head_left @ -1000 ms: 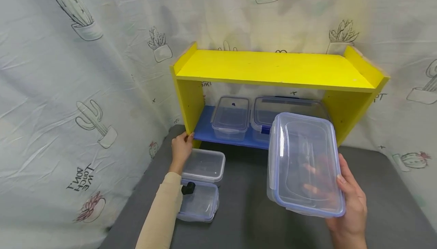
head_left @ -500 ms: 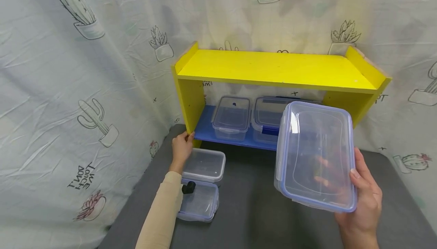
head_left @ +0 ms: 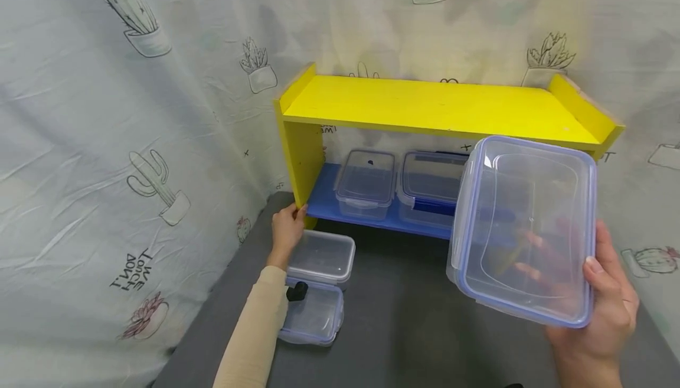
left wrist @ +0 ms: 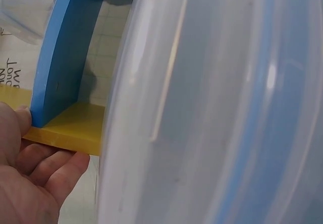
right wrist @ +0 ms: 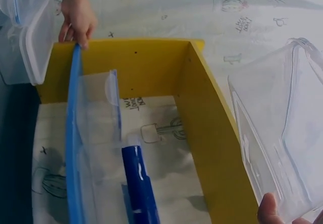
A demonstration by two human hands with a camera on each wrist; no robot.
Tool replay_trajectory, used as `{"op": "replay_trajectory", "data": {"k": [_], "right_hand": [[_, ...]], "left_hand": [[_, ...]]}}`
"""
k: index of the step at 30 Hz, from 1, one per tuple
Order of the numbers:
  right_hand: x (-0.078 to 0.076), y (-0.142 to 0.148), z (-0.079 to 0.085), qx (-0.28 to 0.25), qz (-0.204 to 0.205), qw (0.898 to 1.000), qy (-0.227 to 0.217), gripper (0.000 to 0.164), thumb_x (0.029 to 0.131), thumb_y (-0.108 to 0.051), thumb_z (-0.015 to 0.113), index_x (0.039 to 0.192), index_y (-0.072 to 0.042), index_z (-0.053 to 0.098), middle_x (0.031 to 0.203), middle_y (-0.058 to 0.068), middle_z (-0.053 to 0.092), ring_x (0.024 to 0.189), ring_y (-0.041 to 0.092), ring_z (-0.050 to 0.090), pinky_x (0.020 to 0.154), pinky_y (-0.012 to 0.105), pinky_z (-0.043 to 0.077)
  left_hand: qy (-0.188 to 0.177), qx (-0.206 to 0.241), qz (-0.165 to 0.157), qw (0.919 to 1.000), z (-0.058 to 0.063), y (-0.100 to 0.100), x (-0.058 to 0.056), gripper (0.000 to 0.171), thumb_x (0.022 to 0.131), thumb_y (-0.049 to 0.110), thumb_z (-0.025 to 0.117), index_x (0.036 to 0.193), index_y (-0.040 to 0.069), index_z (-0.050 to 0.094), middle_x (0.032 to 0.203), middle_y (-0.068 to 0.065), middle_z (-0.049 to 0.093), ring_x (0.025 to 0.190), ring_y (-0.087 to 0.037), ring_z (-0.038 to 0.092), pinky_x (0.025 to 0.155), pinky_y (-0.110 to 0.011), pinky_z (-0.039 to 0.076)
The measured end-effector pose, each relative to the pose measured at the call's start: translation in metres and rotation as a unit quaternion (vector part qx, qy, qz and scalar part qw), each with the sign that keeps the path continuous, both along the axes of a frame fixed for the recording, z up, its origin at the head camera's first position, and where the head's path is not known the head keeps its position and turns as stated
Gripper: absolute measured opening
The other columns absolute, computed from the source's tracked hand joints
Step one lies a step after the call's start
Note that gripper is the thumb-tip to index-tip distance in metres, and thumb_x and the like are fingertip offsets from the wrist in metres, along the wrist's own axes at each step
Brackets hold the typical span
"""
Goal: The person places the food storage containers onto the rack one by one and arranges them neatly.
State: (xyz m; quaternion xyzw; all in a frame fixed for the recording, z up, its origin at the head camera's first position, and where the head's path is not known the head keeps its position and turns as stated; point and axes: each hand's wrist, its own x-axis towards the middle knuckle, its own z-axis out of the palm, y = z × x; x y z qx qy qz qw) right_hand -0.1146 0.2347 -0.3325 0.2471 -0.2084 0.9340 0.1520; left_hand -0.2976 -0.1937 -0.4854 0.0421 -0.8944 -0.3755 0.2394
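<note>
In the head view my right hand (head_left: 602,302) holds up a clear plastic food container (head_left: 510,199) with a blue-rimmed lid. The thumb lies at the lid's edge, and other fingers show through the plastic underneath. The container is tilted, lid toward me, in front of the right part of a yellow shelf unit (head_left: 441,101). My left hand (head_left: 287,228) grips the front edge of that unit's left side panel, level with the blue shelf board (head_left: 321,196). The left wrist view shows the thumb (left wrist: 22,120) on one side of the yellow panel, fingers curled on the other.
On the blue board stand a lidded clear container (head_left: 366,181) and a larger one with a blue clip (head_left: 432,184), partly hidden. A white-lidded container (head_left: 324,255) and a blue-rimmed one (head_left: 313,314) sit on the dark grey table (head_left: 404,317). A cactus-print curtain (head_left: 212,110) hangs behind.
My right hand has moved right and upward with the food container, uncovering more of the blue clip behind. The left hand keeps its grip on the side panel. The head view shifts slightly.
</note>
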Motion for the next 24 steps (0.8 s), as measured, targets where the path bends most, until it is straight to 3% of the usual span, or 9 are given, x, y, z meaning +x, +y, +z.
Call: {"op": "replay_trajectory", "data": {"k": [1,4,10,14,18,22,24], "right_hand": [[-0.001,0.002,0.002,-0.015,0.017,1.0,0.008,0.061,0.093,0.0,-0.005,0.144,0.012,0.026,0.132,0.034,0.05,0.112,0.059,0.054,0.073,0.065,0.05],[-0.003,0.006,0.009,0.001,-0.002,1.0,0.002,0.058,0.095,0.001,-0.002,0.145,0.013,0.025,0.133,0.033,0.049,0.111,0.059,0.055,0.07,0.064,0.051],[-0.007,0.002,0.023,0.092,-0.113,0.988,-0.048,0.051,0.098,0.004,0.012,0.145,0.012,0.027,0.138,0.03,0.047,0.104,0.047,0.065,0.064,0.053,0.056],[-0.011,0.001,0.031,0.107,-0.14,0.983,-0.054,0.05,0.097,0.005,0.015,0.145,0.012,0.029,0.14,0.03,0.046,0.1,0.044,0.067,0.061,0.049,0.057],[-0.018,0.005,0.035,0.091,-0.126,0.987,-0.035,0.051,0.097,0.004,0.012,0.145,0.012,0.029,0.135,0.03,0.049,0.101,0.047,0.066,0.06,0.05,0.056],[-0.024,0.012,0.036,0.028,-0.069,0.997,-0.018,0.055,0.096,0.004,0.004,0.144,0.013,0.029,0.127,0.031,0.052,0.102,0.055,0.061,0.059,0.058,0.052],[-0.025,0.012,0.038,0.069,-0.101,0.992,-0.014,0.053,0.096,0.004,0.008,0.144,0.012,0.03,0.129,0.032,0.05,0.101,0.052,0.064,0.058,0.054,0.054]], "left_hand": [[0.0,0.002,-0.005,1.0,0.0,0.001,0.0,0.032,0.098,0.03,0.058,0.077,0.007,0.064,0.058,-0.009,0.056,0.048,-0.019,0.043,0.047,-0.029,0.032],[-0.005,0.004,-0.012,0.9999,0.0,0.003,-0.001,0.034,0.099,0.032,0.057,0.078,0.007,0.064,0.058,-0.009,0.056,0.048,-0.018,0.043,0.047,-0.029,0.032],[-0.01,0.005,0.004,0.9999,0.0,0.002,0.0,0.033,0.098,0.031,0.058,0.079,0.006,0.066,0.059,-0.008,0.057,0.048,-0.018,0.044,0.047,-0.029,0.034],[-0.004,0.003,0.004,1.0,0.001,0.0,0.002,0.033,0.098,0.031,0.058,0.078,0.005,0.066,0.058,-0.008,0.057,0.049,-0.019,0.044,0.047,-0.029,0.033],[0.002,0.005,0.004,1.0,0.003,-0.001,0.002,0.032,0.098,0.03,0.059,0.079,0.006,0.066,0.058,-0.009,0.057,0.049,-0.019,0.044,0.047,-0.03,0.033],[-0.003,0.004,0.001,1.0,0.002,0.0,0.002,0.032,0.098,0.03,0.058,0.082,0.005,0.067,0.061,-0.01,0.06,0.049,-0.02,0.046,0.048,-0.03,0.034],[-0.008,0.003,0.001,1.0,0.001,0.0,0.002,0.032,0.098,0.031,0.058,0.083,0.005,0.068,0.063,-0.01,0.062,0.05,-0.02,0.046,0.048,-0.029,0.035]]}}
